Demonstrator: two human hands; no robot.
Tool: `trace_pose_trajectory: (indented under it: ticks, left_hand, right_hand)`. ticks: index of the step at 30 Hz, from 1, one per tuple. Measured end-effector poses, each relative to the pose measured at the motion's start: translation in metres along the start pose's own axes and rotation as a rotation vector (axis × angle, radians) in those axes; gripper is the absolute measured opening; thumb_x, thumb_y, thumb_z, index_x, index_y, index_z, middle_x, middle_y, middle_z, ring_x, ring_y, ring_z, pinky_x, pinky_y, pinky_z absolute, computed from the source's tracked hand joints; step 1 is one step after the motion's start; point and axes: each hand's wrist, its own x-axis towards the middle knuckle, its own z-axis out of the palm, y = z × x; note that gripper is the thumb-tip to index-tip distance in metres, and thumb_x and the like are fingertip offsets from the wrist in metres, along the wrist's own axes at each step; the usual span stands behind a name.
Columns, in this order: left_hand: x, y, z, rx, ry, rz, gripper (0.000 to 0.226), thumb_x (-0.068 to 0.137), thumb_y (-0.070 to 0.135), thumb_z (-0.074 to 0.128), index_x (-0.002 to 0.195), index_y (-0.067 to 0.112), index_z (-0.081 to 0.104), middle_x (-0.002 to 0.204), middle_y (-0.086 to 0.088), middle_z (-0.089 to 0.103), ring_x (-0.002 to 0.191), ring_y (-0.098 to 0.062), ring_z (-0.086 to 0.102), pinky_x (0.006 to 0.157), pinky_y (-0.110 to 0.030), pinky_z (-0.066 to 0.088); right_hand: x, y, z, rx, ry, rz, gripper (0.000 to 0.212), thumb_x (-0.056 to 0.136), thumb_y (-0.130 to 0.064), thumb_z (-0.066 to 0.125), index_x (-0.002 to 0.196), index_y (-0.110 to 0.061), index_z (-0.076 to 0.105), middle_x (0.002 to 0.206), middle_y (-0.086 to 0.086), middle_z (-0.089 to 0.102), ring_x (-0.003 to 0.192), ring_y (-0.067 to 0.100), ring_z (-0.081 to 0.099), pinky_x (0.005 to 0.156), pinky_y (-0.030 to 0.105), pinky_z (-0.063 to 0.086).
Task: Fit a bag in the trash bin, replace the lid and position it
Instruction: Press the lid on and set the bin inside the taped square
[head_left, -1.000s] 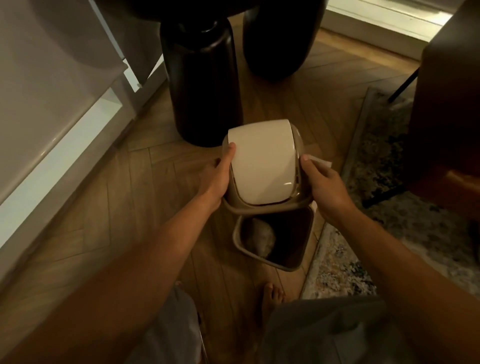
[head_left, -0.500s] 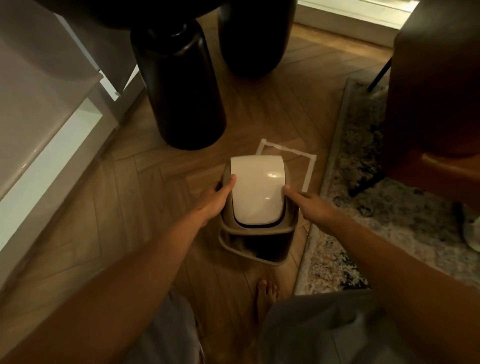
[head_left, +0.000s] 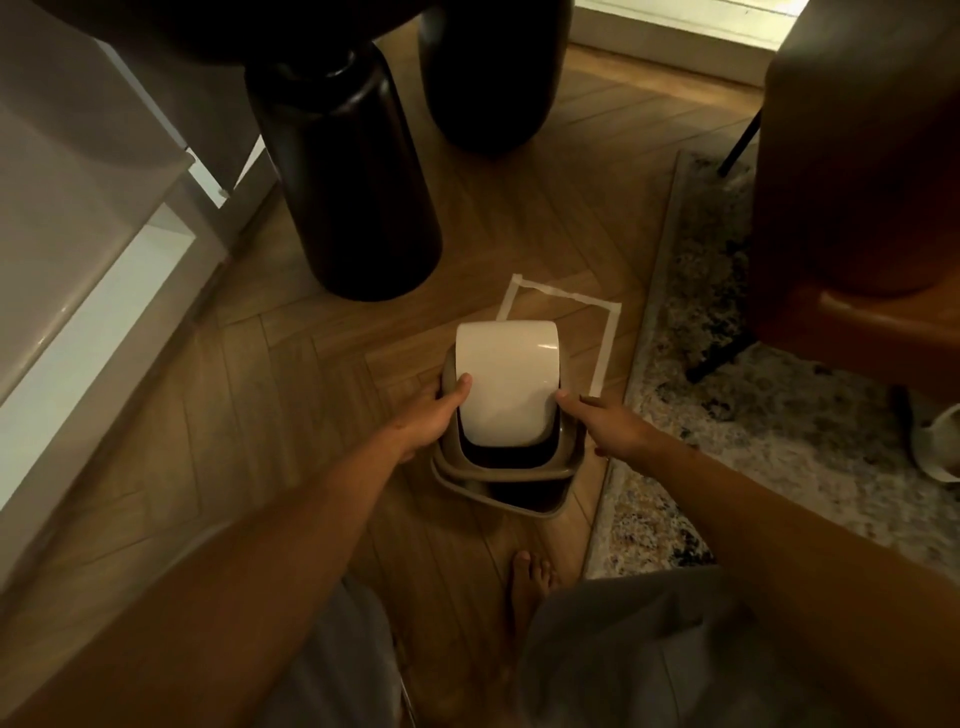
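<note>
Gripping the lid (head_left: 506, 384) between both hands, left hand (head_left: 423, 421) and right hand (head_left: 615, 428) clasping its sides, above the trash bin (head_left: 498, 496)

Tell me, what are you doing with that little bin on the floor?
A person is putting the lid onto a small trash bin on the wooden floor. The left hand holds one side of the lid and the right hand holds the other. The lid is not seated yet: the bin's rim shows below it on the near side. Just behind the bin, a square of white tape is marked on the floor, beside a rug.
</note>
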Motion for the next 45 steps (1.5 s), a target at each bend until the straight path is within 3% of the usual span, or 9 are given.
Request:
trace_pose_trajectory:
  ticks: [4, 8, 17, 22, 30, 35, 38, 41, 45]
  left_hand:
    - [-0.004, 0.002, -0.001, -0.010, -0.014, 0.015, 0.076, 0.094, 0.068, 0.045, 0.155, 0.024, 0.037, 0.152, -0.002, 0.050, 0.138, -0.025, 0.047, 0.109, -0.035, 0.040]
    - [-0.008, 0.005, 0.000, 0.013, -0.056, 0.038, 0.071, 0.097, 0.063, 0.046, 0.156, 0.026, 0.035, 0.153, -0.002, 0.049, 0.133, -0.020, 0.048, 0.106, -0.033, 0.039]
    - [-0.010, 0.002, 0.006, 0.063, -0.063, 0.043, 0.070, 0.093, 0.060, 0.058, 0.153, 0.029, 0.040, 0.149, -0.001, 0.052, 0.132, -0.023, 0.049, 0.104, -0.039, 0.044]
    - [-0.012, 0.000, 0.002, 0.020, -0.096, -0.023, 0.081, 0.091, 0.056, 0.063, 0.158, 0.026, 0.029, 0.155, -0.007, 0.042, 0.113, -0.016, 0.046, 0.083, -0.031, 0.044]
    - [-0.014, -0.005, -0.001, -0.064, -0.061, -0.086, 0.080, 0.093, 0.048, 0.064, 0.159, 0.026, 0.025, 0.159, -0.010, 0.038, 0.132, -0.028, 0.045, 0.087, -0.037, 0.043]
    - [-0.013, -0.007, -0.001, -0.069, -0.078, -0.114, 0.075, 0.093, 0.050, 0.063, 0.157, 0.027, 0.031, 0.151, -0.008, 0.047, 0.106, -0.017, 0.054, 0.072, -0.032, 0.047]
    - [-0.014, -0.006, -0.001, -0.054, -0.100, -0.131, 0.070, 0.094, 0.051, 0.060, 0.156, 0.032, 0.033, 0.130, 0.003, 0.058, 0.092, -0.009, 0.055, 0.063, -0.033, 0.046]
    - [-0.015, -0.003, -0.003, -0.013, -0.113, -0.137, 0.070, 0.095, 0.053, 0.059, 0.156, 0.034, 0.031, 0.123, 0.005, 0.057, 0.094, -0.010, 0.054, 0.068, -0.035, 0.046]
    - [-0.015, -0.006, -0.001, 0.006, -0.077, -0.098, 0.075, 0.094, 0.056, 0.057, 0.158, 0.030, 0.027, 0.151, -0.005, 0.046, 0.122, -0.025, 0.050, 0.088, -0.042, 0.044]
  right_hand:
    - [-0.004, 0.002, 0.000, 0.013, 0.004, 0.032, 0.092, 0.082, -0.081, 0.057, 0.151, -0.020, 0.050, 0.125, -0.004, 0.054, 0.105, 0.019, 0.055, 0.075, 0.037, 0.048]
    - [-0.008, 0.012, 0.000, 0.049, -0.017, 0.085, 0.092, 0.082, -0.074, 0.065, 0.151, -0.016, 0.049, 0.142, 0.003, 0.058, 0.121, 0.027, 0.058, 0.089, 0.044, 0.050]
    - [-0.028, 0.036, 0.009, 0.081, -0.106, 0.134, 0.088, 0.085, -0.070, 0.067, 0.150, -0.014, 0.048, 0.141, 0.009, 0.061, 0.112, 0.027, 0.066, 0.102, 0.053, 0.052]
    - [-0.039, 0.044, 0.024, 0.122, -0.058, 0.108, 0.085, 0.086, -0.069, 0.066, 0.146, -0.011, 0.051, 0.136, 0.010, 0.063, 0.111, 0.025, 0.067, 0.096, 0.047, 0.055]
    - [-0.041, 0.044, 0.035, 0.154, 0.040, 0.043, 0.079, 0.084, -0.069, 0.068, 0.141, -0.016, 0.055, 0.113, -0.002, 0.065, 0.100, 0.018, 0.066, 0.070, 0.032, 0.057]
    - [-0.036, 0.046, 0.033, 0.118, 0.006, 0.067, 0.079, 0.085, -0.071, 0.064, 0.141, -0.015, 0.056, 0.129, 0.005, 0.065, 0.111, 0.025, 0.064, 0.074, 0.035, 0.057]
    - [-0.033, 0.046, 0.030, 0.089, -0.020, 0.069, 0.076, 0.085, -0.072, 0.063, 0.137, -0.017, 0.058, 0.132, 0.006, 0.064, 0.111, 0.023, 0.064, 0.072, 0.034, 0.055]
    - [-0.031, 0.045, 0.027, 0.078, -0.046, 0.096, 0.082, 0.085, -0.073, 0.063, 0.142, -0.015, 0.055, 0.134, 0.007, 0.062, 0.117, 0.027, 0.061, 0.076, 0.038, 0.053]
    - [-0.033, 0.042, 0.030, 0.061, -0.034, 0.100, 0.082, 0.085, -0.074, 0.062, 0.143, -0.015, 0.054, 0.131, 0.007, 0.063, 0.114, 0.028, 0.063, 0.076, 0.039, 0.055]
